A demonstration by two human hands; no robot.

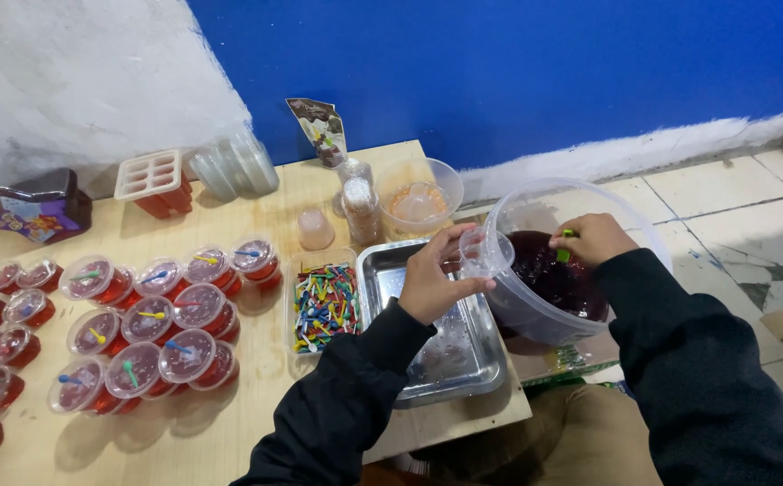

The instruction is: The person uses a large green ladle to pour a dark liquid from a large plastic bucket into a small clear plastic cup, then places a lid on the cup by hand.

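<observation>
While my left hand (432, 283) grips a small clear cup (484, 254) steady beside the bucket (535, 310), my right hand's (592, 238) fingers pinch a green scoop (564, 255) over the dark jelly (549, 274).

I see bare steel tray (463, 360) below my left hand (432, 283). Lidded jelly cups (153, 319) crowd the table's left; spoon box (324, 301) borders the tray.

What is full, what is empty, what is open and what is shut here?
Big tub: open, partly filled with dark red jelly.
Small cup: held in left hand, looks empty.
Right hand: grips a green spoon.
Jelly cups: filled, lidded.
Metal tray: empty.
Spoon box: open, full.
</observation>
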